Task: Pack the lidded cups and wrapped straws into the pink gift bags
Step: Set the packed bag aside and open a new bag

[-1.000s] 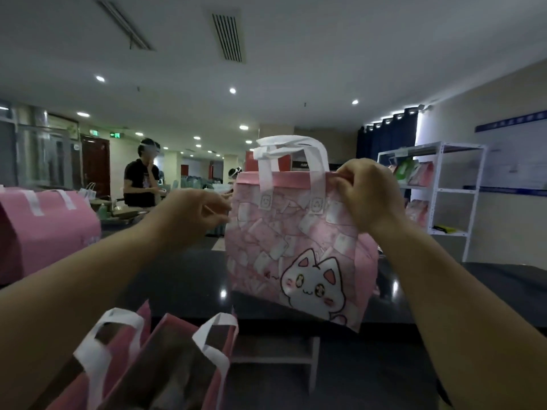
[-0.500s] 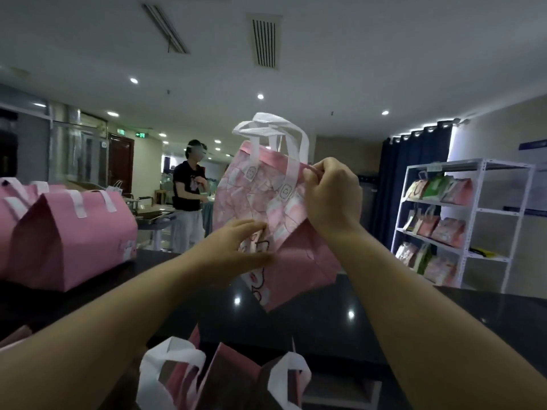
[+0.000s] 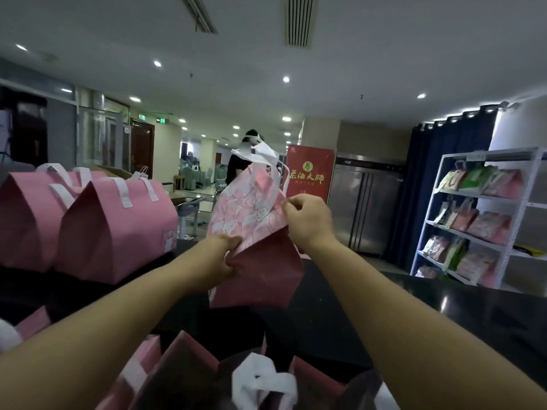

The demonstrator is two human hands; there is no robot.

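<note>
Closed bags [image 3: 118, 229] take up the most room. At least two stand on your left with their tops folded to a ridge and the handles lying flat. They look finished, though you cannot see what is inside them.

The bag [image 3: 236, 214] you are working on is in the air in front of you, above the counter and tilted, with its white handles [image 3: 260, 155] flopping away from you. Your right hand [image 3: 307, 223] pinches its upper edge by a handle. Your left hand [image 3: 219, 258] is curled on the fold lower down, where the patterned face meets the plain side. The two hands are apart, one on each end of that side. From this angle you cannot tell whether it is loaded.

Open bags [image 3: 183, 365] sit right under your arms, mouths up and white straps loose. I would count those as left to do. No cups or straws are in view, so you are somewhere in the middle of the job: some bags look closed, one is in hand and several are waiting.

The counter [image 3: 414, 306] is dark and glossy and reflects the ceiling lights. Beyond it the room is dim. A dark curtain [image 3: 438, 187] hangs on the right behind a white shelf [image 3: 497, 152] stocked with more gift bags. A steel fridge [image 3: 367, 202] and a red banner [image 3: 310, 173] stand in the middle distance. A person [image 3: 239, 167] in a dark top is partly hidden behind your bag.
</note>
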